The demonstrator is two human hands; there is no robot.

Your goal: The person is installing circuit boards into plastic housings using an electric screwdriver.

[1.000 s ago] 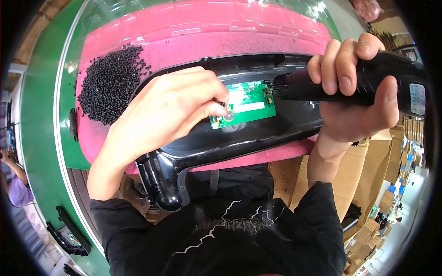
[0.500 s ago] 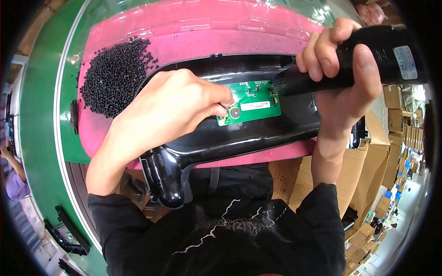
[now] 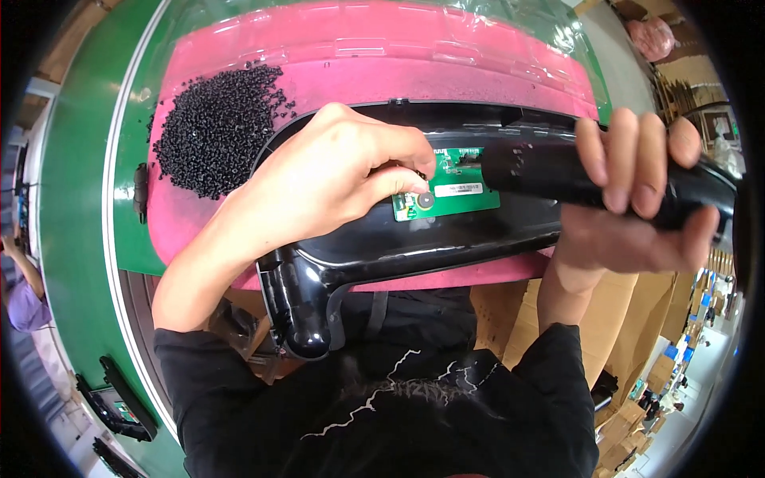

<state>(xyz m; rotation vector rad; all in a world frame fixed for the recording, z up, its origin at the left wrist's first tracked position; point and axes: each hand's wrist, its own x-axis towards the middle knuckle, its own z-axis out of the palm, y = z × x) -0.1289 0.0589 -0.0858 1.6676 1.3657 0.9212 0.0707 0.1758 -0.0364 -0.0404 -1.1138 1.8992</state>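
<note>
A green circuit board point(image 3: 450, 206) lies in a long glossy black plastic housing point(image 3: 374, 247). My left hand point(image 3: 343, 163) is over its left end, with thumb and index finger pinched together beside a round component point(image 3: 425, 200); whatever they hold, if anything, is hidden. My right hand point(image 3: 629, 215) is wrapped round a thick black electric screwdriver point(image 3: 534, 171), held almost level. The tool's front end covers the board's upper right corner, and I cannot see whether it touches.
Small black screws point(image 3: 215, 131) lie heaped on the pink mat point(image 3: 366, 80). A clear plastic tray point(image 3: 358, 40) rests at the far side. The table point(image 3: 80, 199) is green. A cardboard box point(image 3: 586, 307) stands at the lower right, and another black housing point(image 3: 119, 402) at the lower left.
My right hand has swung the screwdriver lower, and its front end now overlaps the board. In the picture the housing, board and left hand sit slightly further right.
</note>
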